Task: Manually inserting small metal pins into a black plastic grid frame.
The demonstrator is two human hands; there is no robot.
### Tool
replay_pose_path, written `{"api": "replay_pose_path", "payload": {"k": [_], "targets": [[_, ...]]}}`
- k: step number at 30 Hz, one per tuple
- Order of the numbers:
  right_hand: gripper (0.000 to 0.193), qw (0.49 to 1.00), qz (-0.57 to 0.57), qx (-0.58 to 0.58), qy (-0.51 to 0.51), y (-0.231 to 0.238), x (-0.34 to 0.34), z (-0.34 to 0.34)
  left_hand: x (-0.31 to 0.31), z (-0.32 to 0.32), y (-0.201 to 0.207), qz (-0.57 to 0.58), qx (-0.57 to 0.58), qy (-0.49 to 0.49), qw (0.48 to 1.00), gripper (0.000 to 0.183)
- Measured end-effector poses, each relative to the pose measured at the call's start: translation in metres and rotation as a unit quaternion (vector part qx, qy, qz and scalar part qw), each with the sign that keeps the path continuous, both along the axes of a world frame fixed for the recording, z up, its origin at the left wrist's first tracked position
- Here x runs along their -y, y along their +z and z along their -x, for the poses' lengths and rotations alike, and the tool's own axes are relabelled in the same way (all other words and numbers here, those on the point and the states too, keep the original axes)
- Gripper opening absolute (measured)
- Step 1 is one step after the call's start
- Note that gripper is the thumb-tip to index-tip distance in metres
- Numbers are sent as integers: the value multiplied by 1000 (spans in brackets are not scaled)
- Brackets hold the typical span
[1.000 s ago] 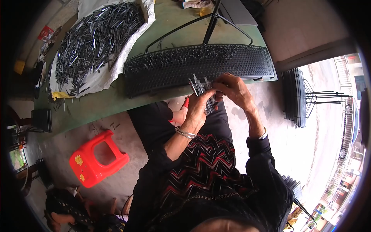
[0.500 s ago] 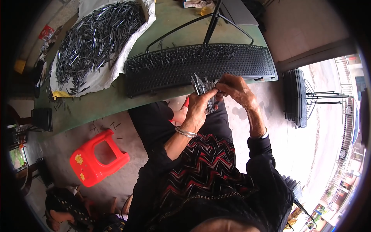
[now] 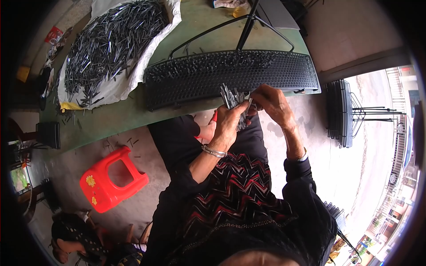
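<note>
Green surface (image 3: 133,113) carries the work, viewed from above. Nearest, the left hand (image 3: 228,122) is clenched around a bundle of thin metal pins (image 3: 234,104), held over the lap at the near edge. The right hand (image 3: 273,99) pinches at the bundle's top. Beyond lies the black perforated panel (image 3: 230,73); at the far left corner, a pin heap on a white sack (image 3: 111,42). Risk: a loosened clench would likely spill pins to the floor.

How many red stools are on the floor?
1. The red stool stands on the floor to the person's left, below the green table. Something red also peeks out behind the left hand, too hidden to tell what.
</note>
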State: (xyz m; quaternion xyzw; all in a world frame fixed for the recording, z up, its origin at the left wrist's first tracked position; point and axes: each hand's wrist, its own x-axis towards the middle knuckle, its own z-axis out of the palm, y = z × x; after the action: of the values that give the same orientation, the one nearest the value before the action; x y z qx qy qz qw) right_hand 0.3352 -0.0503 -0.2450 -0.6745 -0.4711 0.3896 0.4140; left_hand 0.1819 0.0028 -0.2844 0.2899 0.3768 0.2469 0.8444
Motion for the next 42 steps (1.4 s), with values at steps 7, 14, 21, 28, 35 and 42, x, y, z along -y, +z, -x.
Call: {"api": "replay_pose_path", "payload": {"k": [7,14,21,28,35,42], "targets": [[13,999,18,-35,-18,4,0,-1,1,2,-2,-15,-19,-4,1000,18],[8,998,-38,-35,-41,2,-5,-11,-1,3,-7,37,25,6,999,22],[4,941,-205,130,-234,-20,-38,-29,1,0,-7,108,72,13,991,21],[6,909,-218,272,-230,-34,-50,-31,-1,2,0,120,69,3,990,15],[5,900,-171,349,-198,-31,-50,-35,-2,3,-7,94,60,-7,994,17],[11,875,-123,436,-171,-33,-55,-30,-1,4,-5,83,48,-4,995,17]]}}
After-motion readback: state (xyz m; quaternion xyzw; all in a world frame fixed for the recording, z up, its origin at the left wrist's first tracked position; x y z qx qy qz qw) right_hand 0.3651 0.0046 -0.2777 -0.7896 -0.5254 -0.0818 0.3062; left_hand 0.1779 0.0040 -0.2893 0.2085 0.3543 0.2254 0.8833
